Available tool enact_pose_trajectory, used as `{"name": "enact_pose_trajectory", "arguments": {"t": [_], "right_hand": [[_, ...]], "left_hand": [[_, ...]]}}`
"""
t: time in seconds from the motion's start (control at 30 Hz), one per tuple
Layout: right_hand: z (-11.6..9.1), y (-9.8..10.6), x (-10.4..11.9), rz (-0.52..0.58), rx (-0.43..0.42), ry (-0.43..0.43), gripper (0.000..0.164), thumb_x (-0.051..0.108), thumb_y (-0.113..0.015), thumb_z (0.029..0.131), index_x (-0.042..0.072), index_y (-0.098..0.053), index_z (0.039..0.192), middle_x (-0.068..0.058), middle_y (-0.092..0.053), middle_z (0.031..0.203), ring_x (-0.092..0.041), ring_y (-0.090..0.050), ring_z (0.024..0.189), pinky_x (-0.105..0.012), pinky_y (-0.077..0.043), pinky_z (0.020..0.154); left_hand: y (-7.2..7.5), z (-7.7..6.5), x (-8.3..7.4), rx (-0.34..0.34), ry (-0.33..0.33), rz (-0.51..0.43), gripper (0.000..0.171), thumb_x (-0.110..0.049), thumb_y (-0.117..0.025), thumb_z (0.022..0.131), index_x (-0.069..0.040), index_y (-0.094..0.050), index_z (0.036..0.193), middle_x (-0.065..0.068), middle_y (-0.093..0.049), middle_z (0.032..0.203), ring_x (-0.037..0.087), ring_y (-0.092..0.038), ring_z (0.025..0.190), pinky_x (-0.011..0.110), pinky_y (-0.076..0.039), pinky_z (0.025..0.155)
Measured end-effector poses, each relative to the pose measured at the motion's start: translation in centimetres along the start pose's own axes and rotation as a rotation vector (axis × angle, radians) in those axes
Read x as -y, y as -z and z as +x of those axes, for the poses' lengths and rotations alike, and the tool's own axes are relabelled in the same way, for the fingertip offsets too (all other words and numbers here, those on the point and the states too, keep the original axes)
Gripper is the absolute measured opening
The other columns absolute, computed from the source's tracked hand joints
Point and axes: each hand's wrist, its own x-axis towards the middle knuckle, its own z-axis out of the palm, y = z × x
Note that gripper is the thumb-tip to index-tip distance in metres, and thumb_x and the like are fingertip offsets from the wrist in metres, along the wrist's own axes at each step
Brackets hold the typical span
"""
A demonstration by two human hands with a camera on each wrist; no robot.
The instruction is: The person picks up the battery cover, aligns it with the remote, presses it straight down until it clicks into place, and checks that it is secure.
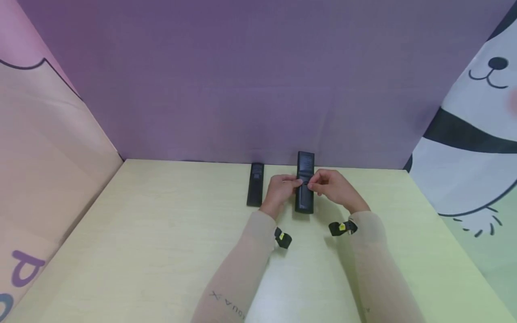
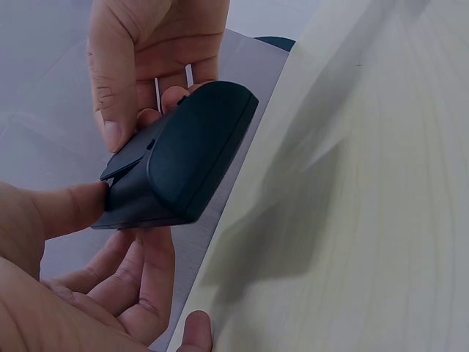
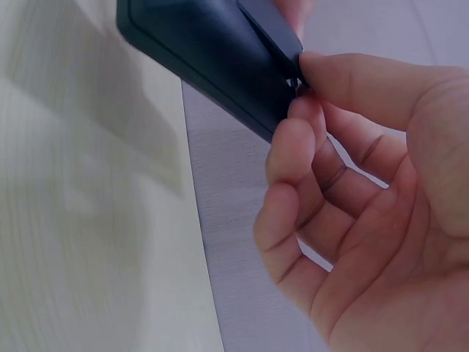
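Note:
A black remote control is held above the far part of the table, its back facing up. My left hand grips its left edge, the thumb on the back and the fingers underneath. From the right, my right hand pinches the remote at its middle with thumb and forefinger. In the left wrist view the battery cover stands slightly raised, leaving a thin gap along its edge. The right thumb touches the cover's edge in the right wrist view. Whatever lies beneath the cover is hidden.
A second black remote control lies back up on the pale wooden table, left of my left hand. Behind the table's far edge rises a purple backdrop. Printed cloth panels, one with a panda, flank both sides.

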Motion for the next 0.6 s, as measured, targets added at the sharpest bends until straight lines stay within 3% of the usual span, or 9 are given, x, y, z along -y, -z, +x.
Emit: {"name": "enact_pose_trajectory", "arguments": {"t": [0.2, 0.33, 0.6], "right_hand": [[-0.11, -0.02, 0.02, 0.008, -0.009, -0.022, 0.017, 0.022, -0.069, 0.098, 0.007, -0.065, 0.104, -0.012, -0.068, 0.094, -0.025, -0.061, 0.081, -0.033, -0.048, 0.068], [-0.05, -0.03, -0.21, 0.029, -0.007, -0.069, 0.03, 0.027, -0.069, 0.098, 0.004, -0.057, 0.113, -0.012, -0.062, 0.106, -0.023, -0.062, 0.088, -0.039, -0.054, 0.077], [-0.04, -0.2, -0.16, 0.168, 0.05, -0.136, 0.046, 0.024, -0.065, 0.101, 0.0, -0.041, 0.132, -0.026, -0.067, 0.12, -0.019, -0.072, 0.086, -0.045, -0.06, 0.084]], "left_hand": [[0.03, 0.12, -0.03, 0.011, 0.006, -0.015, 0.027, -0.013, -0.075, 0.092, 0.0, -0.074, 0.116, 0.014, -0.076, 0.11, 0.014, -0.066, 0.08, 0.027, -0.052, 0.081], [0.04, 0.07, -0.09, 0.014, 0.011, -0.036, 0.028, -0.013, -0.075, 0.092, 0.0, -0.074, 0.117, 0.015, -0.076, 0.11, 0.014, -0.067, 0.079, 0.025, -0.05, 0.079], [0.11, 0.01, -0.01, 0.024, 0.01, -0.058, 0.029, -0.012, -0.074, 0.093, 0.001, -0.073, 0.118, 0.016, -0.077, 0.109, 0.014, -0.067, 0.079, 0.025, -0.049, 0.081]]}}
